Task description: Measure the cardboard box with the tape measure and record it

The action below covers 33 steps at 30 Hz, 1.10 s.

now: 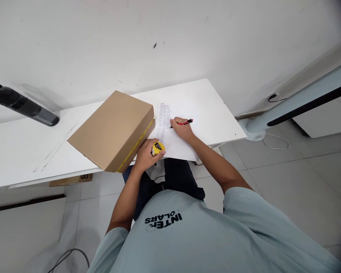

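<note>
My left hand [145,154] is closed around a yellow tape measure [158,148] at the front edge of the white desk. Just left of it lies a brown cardboard box [113,127], with a yellow strip [136,145] running along its near side. My right hand [183,129] grips a red and black pen [185,122], its tip close to a sheet of paper [177,147]. Dense lines of small writing fill the left part of that sheet; they are too small to read. The box stands beside the paper's left edge.
A dark water bottle [25,106] is at the far left of the desk [53,148], which stands against a white wall. Right of the desk rises a pale blue post [301,100]. Cables [71,252] lie on the tiled floor, and another cardboard piece [71,180] sits beneath the desk.
</note>
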Each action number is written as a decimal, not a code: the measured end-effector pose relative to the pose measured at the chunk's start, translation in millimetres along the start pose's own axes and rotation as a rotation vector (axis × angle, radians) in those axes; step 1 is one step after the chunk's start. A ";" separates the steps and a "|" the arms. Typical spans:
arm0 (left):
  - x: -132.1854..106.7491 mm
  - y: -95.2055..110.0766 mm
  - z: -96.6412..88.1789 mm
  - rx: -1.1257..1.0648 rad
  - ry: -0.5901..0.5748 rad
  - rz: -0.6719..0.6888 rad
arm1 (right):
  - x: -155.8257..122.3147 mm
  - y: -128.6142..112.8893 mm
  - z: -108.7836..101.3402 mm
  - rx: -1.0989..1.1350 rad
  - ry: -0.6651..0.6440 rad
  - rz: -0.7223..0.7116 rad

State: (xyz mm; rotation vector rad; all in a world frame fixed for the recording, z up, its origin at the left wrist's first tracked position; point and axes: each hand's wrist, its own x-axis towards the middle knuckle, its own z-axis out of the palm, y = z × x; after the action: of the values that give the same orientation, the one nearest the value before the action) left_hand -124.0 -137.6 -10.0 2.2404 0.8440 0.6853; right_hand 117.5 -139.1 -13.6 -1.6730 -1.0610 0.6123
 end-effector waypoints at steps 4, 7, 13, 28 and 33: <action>-0.9 0.8 0.1 0.009 -0.002 0.000 | 0.8 1.2 -0.9 0.014 -0.022 0.003; -1.2 1.0 -0.4 0.013 0.000 0.005 | 0.3 -0.3 -1.0 0.016 -0.017 0.008; -0.8 0.3 -0.8 0.017 0.005 0.012 | -2.3 -5.0 -0.6 0.006 0.012 0.026; -0.6 2.1 -1.8 0.020 0.005 0.018 | -3.0 -6.2 -0.8 -0.004 0.018 0.032; -1.2 -0.6 -0.5 0.012 0.018 0.020 | -2.7 -3.7 -0.4 0.001 0.026 0.025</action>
State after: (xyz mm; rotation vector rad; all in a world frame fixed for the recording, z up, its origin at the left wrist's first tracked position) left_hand -125.3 -137.9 -10.3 2.2591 0.8374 0.7129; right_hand 115.3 -141.3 -10.2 -1.6913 -1.0226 0.6058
